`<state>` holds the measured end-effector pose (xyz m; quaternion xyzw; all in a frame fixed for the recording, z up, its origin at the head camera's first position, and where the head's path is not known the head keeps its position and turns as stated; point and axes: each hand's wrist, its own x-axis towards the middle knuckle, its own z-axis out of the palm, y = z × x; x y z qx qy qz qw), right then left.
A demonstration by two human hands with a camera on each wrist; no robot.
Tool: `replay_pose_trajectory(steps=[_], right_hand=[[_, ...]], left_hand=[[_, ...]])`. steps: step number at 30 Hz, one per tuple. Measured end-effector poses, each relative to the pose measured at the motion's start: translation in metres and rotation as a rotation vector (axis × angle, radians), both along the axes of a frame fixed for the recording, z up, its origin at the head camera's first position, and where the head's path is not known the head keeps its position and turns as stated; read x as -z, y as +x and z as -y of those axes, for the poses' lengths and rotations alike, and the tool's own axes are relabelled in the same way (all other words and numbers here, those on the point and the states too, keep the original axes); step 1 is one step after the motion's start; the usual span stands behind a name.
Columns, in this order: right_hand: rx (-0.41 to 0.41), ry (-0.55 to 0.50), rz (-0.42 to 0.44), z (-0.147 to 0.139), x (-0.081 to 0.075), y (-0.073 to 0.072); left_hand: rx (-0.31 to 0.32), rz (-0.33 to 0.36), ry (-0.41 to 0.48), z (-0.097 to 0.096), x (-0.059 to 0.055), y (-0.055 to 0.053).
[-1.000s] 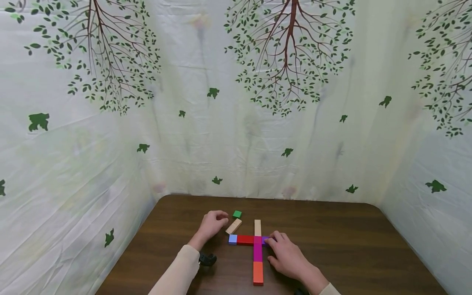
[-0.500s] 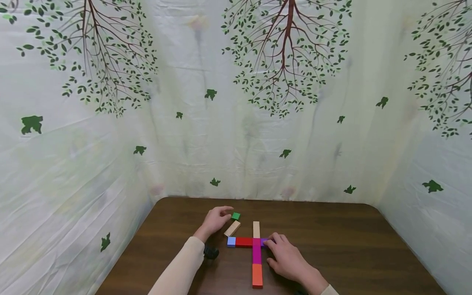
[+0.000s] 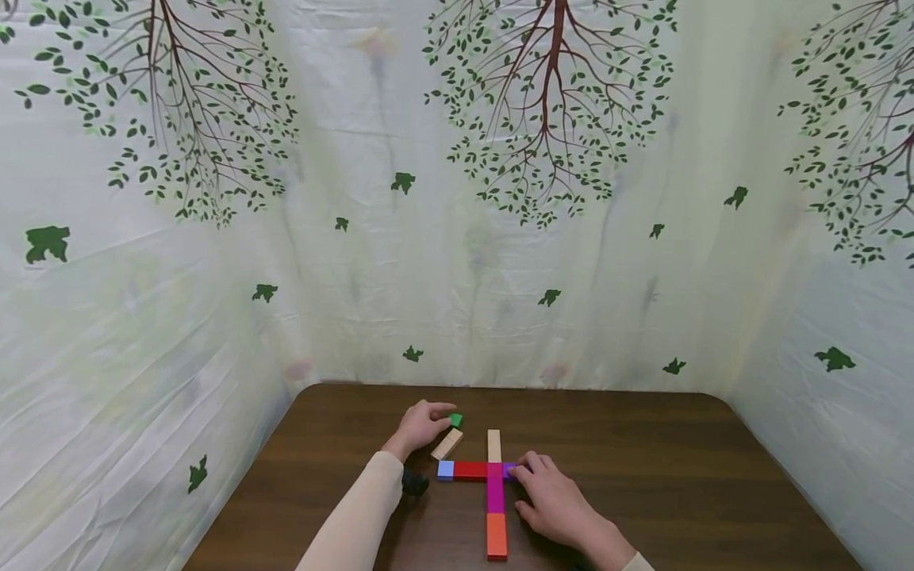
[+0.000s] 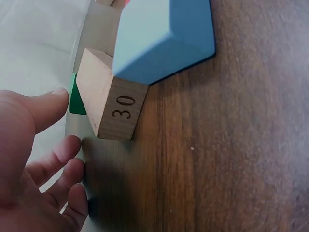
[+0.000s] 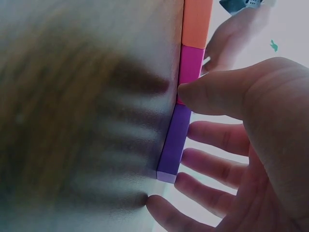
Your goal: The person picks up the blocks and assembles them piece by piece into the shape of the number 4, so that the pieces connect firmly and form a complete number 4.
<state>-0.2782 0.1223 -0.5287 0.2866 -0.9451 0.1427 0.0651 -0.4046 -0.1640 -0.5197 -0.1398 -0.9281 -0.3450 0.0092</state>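
Note:
In the head view my left hand (image 3: 417,426) is at a small green block (image 3: 456,420), index finger stretched over it and thumb close beside; contact is unclear. A plain wooden block (image 3: 447,444), marked 30 in the left wrist view, lies slanted near that hand. Light blue (image 3: 445,470), red (image 3: 470,471), magenta (image 3: 495,488), orange (image 3: 496,537) and purple (image 3: 509,470) blocks form a cross with another wooden block (image 3: 494,446) at its top. My right hand (image 3: 557,500) rests relaxed with fingertips against the purple block, its thumb by the magenta one.
The brown wooden table (image 3: 643,444) extends to both sides of the blocks. Behind it hangs a pale curtain (image 3: 485,333) printed with trees and leaves. A black wrist device (image 3: 415,482) sits under my left wrist.
My left hand has moved right to the green block, its index finger now reaching over it. The right hand stays at the purple block. The head view has shifted slightly.

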Motion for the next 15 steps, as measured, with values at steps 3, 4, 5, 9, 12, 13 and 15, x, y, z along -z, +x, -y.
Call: replay_pose_trajectory(steps=[3,4,5,9,12,13,15], right_hand=[[-0.001,0.001,0.001,0.0001,0.0,-0.0003],[-0.002,0.0,0.001,0.0001,-0.0001,-0.0002],[-0.001,-0.002,0.001,0.0002,-0.0001,-0.0003],[-0.001,-0.007,0.006,0.0002,-0.0007,0.0002],[-0.001,-0.008,0.008,0.0002,-0.001,-0.0001],[-0.002,-0.01,0.007,0.0001,-0.0008,0.0001],[-0.003,-0.01,0.002,0.0,-0.0002,0.0002]], left_hand=[[-0.005,0.003,-0.013,-0.0009,0.0011,-0.0005],[-0.007,0.004,-0.014,-0.0013,0.0009,-0.0003],[-0.01,0.004,-0.017,-0.0017,0.0006,-0.0002],[-0.021,0.015,-0.03,-0.0032,-0.0012,-0.0004],[-0.025,0.019,-0.046,-0.004,-0.002,-0.002],[-0.027,0.021,-0.05,-0.0042,-0.002,-0.0024],[-0.032,0.025,-0.05,-0.0045,-0.0022,-0.0031]])
